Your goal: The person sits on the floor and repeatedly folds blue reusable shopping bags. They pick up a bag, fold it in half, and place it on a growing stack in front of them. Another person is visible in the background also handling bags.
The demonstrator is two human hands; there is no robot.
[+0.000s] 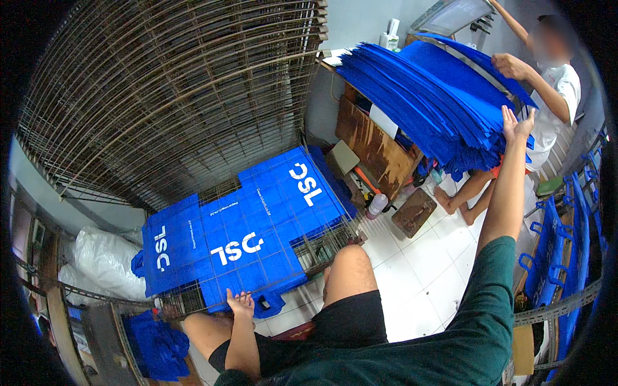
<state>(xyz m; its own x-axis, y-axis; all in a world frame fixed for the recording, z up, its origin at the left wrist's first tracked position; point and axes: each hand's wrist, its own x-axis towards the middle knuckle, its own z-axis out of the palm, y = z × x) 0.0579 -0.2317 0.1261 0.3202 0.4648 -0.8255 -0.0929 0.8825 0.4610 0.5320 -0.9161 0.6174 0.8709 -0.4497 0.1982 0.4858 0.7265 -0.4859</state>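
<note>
My left hand [240, 302] is open, palm up with fingers spread, by the near edge of the printed blue fabric bags [270, 206]. These lie flat on a wire drying rack [315, 248], their white lettering showing through the wires. Stretched far out to the right, my right hand [517, 124] is open, fingers extended, at the near corner of a tall stack of blue fabric pieces [412, 90]. A raised blue piece [479, 59] slants over that stack, close to my fingers; whether I touch it cannot be made out.
A co-worker [555, 90] in a white shirt sits beyond the stack, one hand near the raised piece, the other arm up by a framed screen [450, 16]. Many wire racks [174, 83] tilt up behind the bags. A bottle [377, 206] and brown block [414, 212] stand on the tiles.
</note>
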